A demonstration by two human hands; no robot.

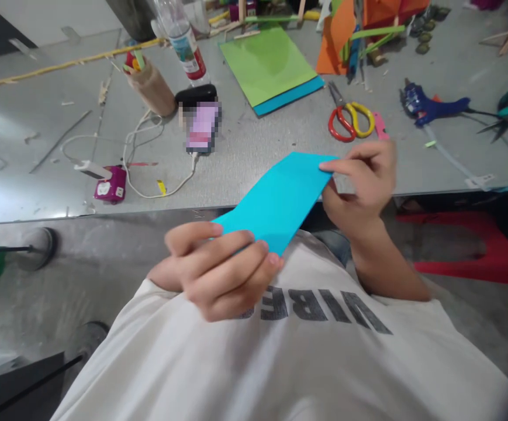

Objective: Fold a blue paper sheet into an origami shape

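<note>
Sky-blue paper (280,199) slants between the person's hands, held up before a white T-shirt (254,362) at the grey table's (254,140) edge. From where I stand, the left hand (223,272) grips the near end, fingers curled over it; the right hand (361,187) pinches the far corner, index finger on top. Beyond lie red-and-yellow-handled scissors (344,104), a blue glue gun (440,110) and light-green paper (271,64).
</note>
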